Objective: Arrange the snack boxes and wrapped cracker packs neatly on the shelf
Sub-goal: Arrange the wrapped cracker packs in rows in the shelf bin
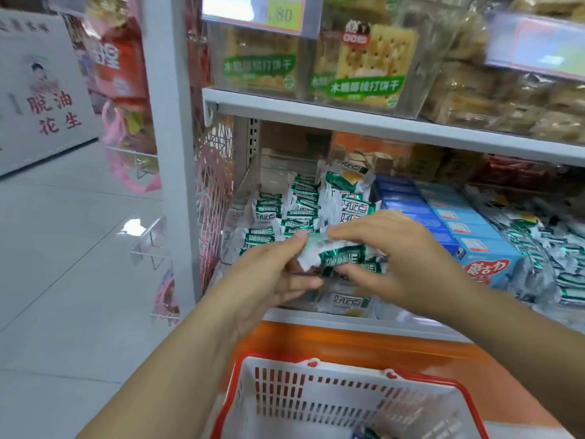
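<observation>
A green-and-white wrapped cracker pack [332,255] is held just above the front of the shelf bin. My left hand [272,274] grips its left end and my right hand [395,251] pinches its right end. Behind it, several more green-and-white packs [297,201] stand in loose rows inside a clear bin [250,185]. To the right lie blue snack boxes [456,223] in two rows, the nearest one showing a red logo. Further right is another heap of green-and-white packs [544,248].
A white shopping basket with a red rim [316,400] sits below my arms, in front of the orange shelf base [348,343]. The shelf above [348,117] carries clear cracker tubs [364,58]. A white post [167,122] and tiled aisle floor [63,248] lie left.
</observation>
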`<state>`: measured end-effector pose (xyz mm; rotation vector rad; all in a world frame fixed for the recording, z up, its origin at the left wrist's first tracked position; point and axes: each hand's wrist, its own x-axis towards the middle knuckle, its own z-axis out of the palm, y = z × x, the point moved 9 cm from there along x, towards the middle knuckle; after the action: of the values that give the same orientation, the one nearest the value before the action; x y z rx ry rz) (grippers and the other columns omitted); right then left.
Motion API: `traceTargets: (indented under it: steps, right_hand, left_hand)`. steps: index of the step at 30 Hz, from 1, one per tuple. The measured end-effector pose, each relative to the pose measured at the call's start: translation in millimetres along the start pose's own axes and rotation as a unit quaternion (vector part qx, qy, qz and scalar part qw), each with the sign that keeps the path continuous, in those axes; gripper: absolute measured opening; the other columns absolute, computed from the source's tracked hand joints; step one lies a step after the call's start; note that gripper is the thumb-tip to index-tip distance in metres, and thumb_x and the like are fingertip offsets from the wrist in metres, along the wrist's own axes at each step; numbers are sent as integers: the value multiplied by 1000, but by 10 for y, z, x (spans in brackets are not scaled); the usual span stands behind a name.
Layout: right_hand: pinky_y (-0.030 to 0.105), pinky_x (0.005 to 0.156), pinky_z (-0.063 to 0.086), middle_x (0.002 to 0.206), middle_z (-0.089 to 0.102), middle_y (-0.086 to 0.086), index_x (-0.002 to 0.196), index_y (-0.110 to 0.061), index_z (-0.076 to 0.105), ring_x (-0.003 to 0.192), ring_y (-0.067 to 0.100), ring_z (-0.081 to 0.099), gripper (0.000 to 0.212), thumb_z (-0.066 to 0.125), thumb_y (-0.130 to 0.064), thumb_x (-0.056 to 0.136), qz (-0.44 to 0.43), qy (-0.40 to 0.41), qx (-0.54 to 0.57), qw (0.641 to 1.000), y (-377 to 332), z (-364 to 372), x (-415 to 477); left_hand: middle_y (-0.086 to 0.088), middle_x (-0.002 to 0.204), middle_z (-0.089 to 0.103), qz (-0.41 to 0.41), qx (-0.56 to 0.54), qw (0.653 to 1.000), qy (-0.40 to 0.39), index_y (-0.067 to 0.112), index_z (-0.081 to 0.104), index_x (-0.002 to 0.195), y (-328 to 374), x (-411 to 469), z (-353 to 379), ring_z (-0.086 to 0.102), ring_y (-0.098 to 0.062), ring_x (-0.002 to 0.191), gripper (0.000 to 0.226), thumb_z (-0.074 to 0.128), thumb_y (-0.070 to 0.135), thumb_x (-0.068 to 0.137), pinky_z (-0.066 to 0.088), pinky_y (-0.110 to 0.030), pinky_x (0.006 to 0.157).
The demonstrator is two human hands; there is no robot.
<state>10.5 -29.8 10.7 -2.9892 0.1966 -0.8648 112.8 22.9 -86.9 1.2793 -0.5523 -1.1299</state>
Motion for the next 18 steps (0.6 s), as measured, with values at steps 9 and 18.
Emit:
traceTargets:
  steps: [9,18]
  right_hand:
    - [22,85,39,112,60,-12,118,-23,58,105,6,53,28,63,-24,90,111,-119,47,986,289,539,1059]
    - [30,87,44,124,60,10,124,-10,56,107,25,57,37,63,-23,90,106,-292,-82,947,663,1569,1599]
  left_hand:
    - [10,83,61,201,132,920,310,29,59,84,562,-155,-994,58,-5,75,16,54,18,94,41,-15,63]
    - [6,115,56,130,86,952,264,20,55,127,317,41,-1079,50,-8,101,33,53,11,95,35,-22,88]
